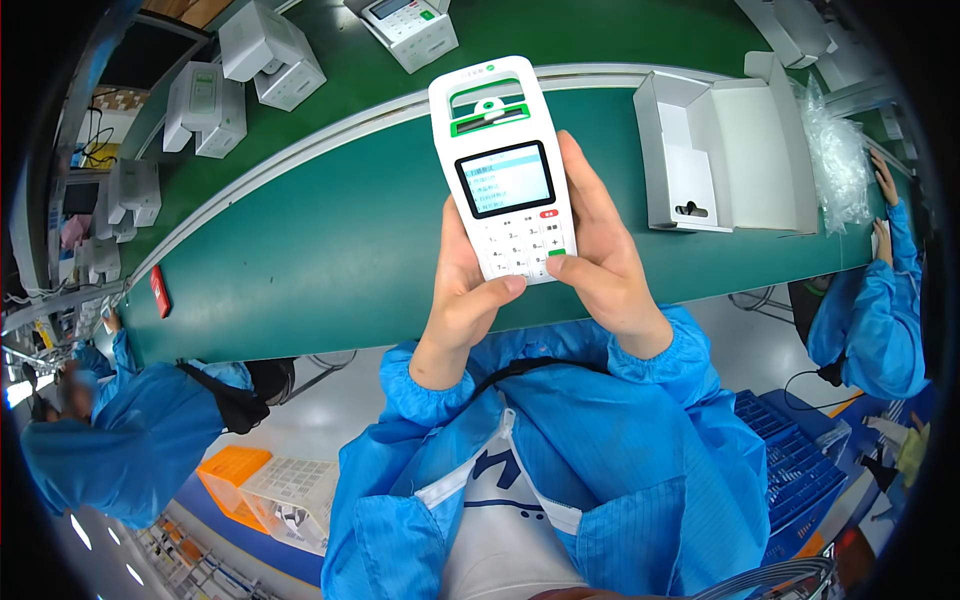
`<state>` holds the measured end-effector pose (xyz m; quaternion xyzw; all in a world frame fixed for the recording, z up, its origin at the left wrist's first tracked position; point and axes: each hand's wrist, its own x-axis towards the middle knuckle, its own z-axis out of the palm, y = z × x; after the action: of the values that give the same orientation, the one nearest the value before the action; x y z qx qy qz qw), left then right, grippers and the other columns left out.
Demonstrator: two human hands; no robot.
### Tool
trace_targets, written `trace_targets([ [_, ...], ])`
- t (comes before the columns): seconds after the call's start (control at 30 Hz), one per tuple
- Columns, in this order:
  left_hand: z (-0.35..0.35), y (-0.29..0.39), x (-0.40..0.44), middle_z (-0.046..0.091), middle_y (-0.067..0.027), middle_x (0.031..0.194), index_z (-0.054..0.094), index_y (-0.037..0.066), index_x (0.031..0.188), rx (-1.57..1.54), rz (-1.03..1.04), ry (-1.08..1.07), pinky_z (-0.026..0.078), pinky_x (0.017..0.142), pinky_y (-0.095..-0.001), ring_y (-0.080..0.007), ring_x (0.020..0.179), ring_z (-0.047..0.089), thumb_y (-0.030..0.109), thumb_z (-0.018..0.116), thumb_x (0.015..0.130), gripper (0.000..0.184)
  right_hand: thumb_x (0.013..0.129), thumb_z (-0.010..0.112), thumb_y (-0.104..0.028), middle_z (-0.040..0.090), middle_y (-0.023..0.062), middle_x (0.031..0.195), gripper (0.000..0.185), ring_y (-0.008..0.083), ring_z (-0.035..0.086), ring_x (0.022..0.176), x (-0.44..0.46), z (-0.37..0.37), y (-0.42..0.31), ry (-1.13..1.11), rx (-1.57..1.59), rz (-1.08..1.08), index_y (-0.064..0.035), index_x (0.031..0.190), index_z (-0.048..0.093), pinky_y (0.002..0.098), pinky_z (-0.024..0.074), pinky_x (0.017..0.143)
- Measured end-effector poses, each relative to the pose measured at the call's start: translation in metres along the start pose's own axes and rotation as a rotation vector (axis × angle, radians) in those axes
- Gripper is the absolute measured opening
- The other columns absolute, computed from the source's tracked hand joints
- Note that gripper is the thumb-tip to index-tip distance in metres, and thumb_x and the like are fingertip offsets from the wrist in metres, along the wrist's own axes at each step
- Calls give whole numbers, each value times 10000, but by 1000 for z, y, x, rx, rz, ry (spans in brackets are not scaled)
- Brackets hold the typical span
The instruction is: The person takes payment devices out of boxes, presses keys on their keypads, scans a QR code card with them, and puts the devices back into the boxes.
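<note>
A white payment terminal (507,180) with green trim is held upright in both hands above the green workbench. Its lit screen shows a list of text lines, and below it is a number keypad with a red key and a green key. My left hand (462,290) grips the lower left side, thumb over the bottom keys. On the lower right side is my right hand (604,255), its fingers behind the terminal and its thumb at the green key. The terminal's back is hidden.
An open white box (760,160) lies on the bench at right, beside clear plastic bags (835,160). White boxes (275,55) and another boxed terminal (405,25) stand along the far strip. A red object (160,291) lies at left. Co-workers in blue sit at both sides.
</note>
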<state>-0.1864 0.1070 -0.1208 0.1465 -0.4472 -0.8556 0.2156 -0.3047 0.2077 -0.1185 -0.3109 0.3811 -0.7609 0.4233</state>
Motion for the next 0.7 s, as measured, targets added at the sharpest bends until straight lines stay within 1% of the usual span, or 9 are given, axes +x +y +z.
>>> trace_targets([
  [0.03,0,0,1,406,-185,1387,123,53,1457,0,-4,1,406,1057,-475,-342,1311,432,-6,587,691,898,751,402,138,192,177,1554,870,261,167,1452,-1,0,-1,4,18,15,-20,1526,39,360,169,1155],
  [0.23,2,-2,5,391,-190,1396,103,52,1468,12,2,-33,398,1062,-482,-344,1321,418,16,562,680,913,766,413,132,170,178,1559,870,262,156,1455,-2,-6,-2,-16,-41,-16,-19,1524,15,362,165,1157],
  [0.43,7,-7,7,378,-190,1401,99,47,1467,4,4,-18,399,1061,-483,-341,1325,412,16,564,683,912,775,432,124,152,177,1564,871,263,137,1459,-2,-9,-6,-20,-34,4,-18,1524,11,369,155,1159],
  [0.53,12,-7,8,426,-180,1389,167,48,1461,-11,8,41,393,1064,-464,-344,1287,459,78,600,674,899,775,433,122,146,176,1566,871,265,125,1462,-2,-13,-1,-30,-34,-1,-16,1523,7,373,150,1160],
  [0.63,7,-8,10,381,-192,1392,100,37,1460,-42,-5,0,409,1054,-463,-335,1311,427,37,585,697,905,777,504,92,151,180,1564,900,265,144,1458,0,-17,-2,-27,-4,14,-30,1526,21,362,143,1162],
  [0.7,2,-10,10,377,-191,1393,105,30,1456,-65,-10,-27,392,1064,-453,-331,1317,418,85,615,726,892,865,539,-65,186,165,1557,820,260,180,1447,2,-20,0,-46,55,-15,-47,1527,56,363,179,1156],
])
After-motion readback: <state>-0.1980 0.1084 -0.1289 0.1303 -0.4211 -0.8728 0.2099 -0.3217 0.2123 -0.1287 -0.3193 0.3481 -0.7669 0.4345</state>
